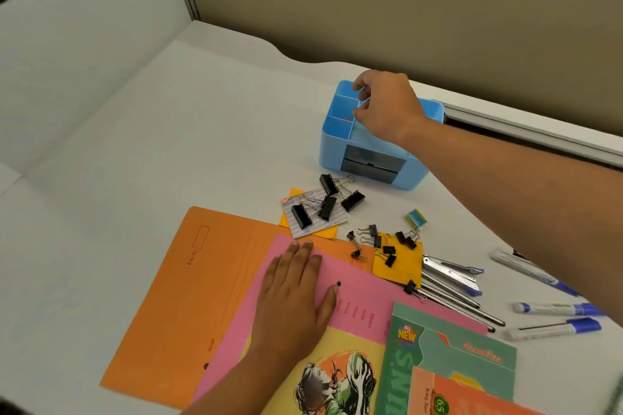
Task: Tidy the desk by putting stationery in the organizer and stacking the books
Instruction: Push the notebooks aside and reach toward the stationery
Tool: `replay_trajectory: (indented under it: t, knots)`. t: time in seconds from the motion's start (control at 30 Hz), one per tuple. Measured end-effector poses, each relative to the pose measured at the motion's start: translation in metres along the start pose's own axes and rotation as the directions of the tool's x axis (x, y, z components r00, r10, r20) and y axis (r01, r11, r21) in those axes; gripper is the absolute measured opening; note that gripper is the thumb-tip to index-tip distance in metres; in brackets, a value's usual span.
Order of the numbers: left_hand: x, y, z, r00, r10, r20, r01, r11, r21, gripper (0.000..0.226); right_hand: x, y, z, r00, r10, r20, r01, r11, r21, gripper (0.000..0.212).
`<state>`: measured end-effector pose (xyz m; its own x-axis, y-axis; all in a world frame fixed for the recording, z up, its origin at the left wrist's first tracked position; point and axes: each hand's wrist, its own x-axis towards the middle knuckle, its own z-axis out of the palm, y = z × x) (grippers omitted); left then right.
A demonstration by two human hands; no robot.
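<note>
The blue organizer point(337, 135) stands at the back of the desk, its compartments facing up. My right hand point(387, 104) hovers over its top and pinches a small pale-blue item between thumb and fingers; what it is I cannot tell. My left hand point(296, 290) presses flat on a pink folder point(364, 293) that lies on an orange folder point(188, 296). Large black binder clips point(323, 205) lie on sticky notes in front of the organizer. Small binder clips point(384, 246) lie on and around a yellow note. A yellow book point(337, 377) and green books point(448, 357) overlap at the front.
Pens point(451, 293) and blue-capped markers point(556, 310) lie at the right under my right forearm. A small staple box point(416, 219) sits behind the small clips. Partition walls border the desk at the back and left.
</note>
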<state>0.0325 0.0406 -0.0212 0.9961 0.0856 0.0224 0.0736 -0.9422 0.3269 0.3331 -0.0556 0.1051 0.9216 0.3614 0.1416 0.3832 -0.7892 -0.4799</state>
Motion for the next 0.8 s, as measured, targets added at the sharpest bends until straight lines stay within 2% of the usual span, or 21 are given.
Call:
replay_trajectory:
  t: [0.3,0.4,0.47,0.6,0.67,0.73,0.8]
  knots:
    - [0.001,-0.001,0.003,1.000,-0.011,-0.017,0.011,1.000,-0.002,0.055,-0.061,0.033,-0.030,0.975,0.147,-0.169,-0.104,0.965,0.242,0.013]
    - [0.002,-0.001,0.002,1.000,-0.014,-0.015,0.014,1.000,0.002,0.054,-0.099,0.050,-0.035,0.945,0.223,-0.241,-0.147,0.944,0.295,0.010]
    - [0.002,-0.001,0.003,1.000,-0.013,-0.013,0.013,1.000,0.006,0.054,-0.123,0.062,-0.031,0.937,0.256,-0.236,-0.181,0.937,0.300,0.009]
    - [0.001,0.000,0.003,1.000,-0.020,-0.014,0.020,1.000,0.006,0.053,-0.160,0.089,-0.014,0.950,0.300,-0.090,-0.282,0.943,0.176,0.013]
    - [0.001,0.000,0.002,1.000,-0.022,-0.016,0.022,1.000,0.007,0.053,-0.170,0.098,-0.007,0.955,0.290,0.055,-0.293,0.954,0.065,0.040]
    - [0.001,0.000,0.002,1.000,-0.021,-0.018,0.021,1.000,0.006,0.054,-0.177,0.102,-0.004,0.947,0.217,0.235,-0.198,0.975,-0.102,0.073]
    - [0.000,0.001,0.002,1.000,-0.020,-0.018,0.020,1.000,0.004,0.054,-0.179,0.103,-0.003,0.933,0.166,0.319,-0.106,0.975,-0.198,0.083]
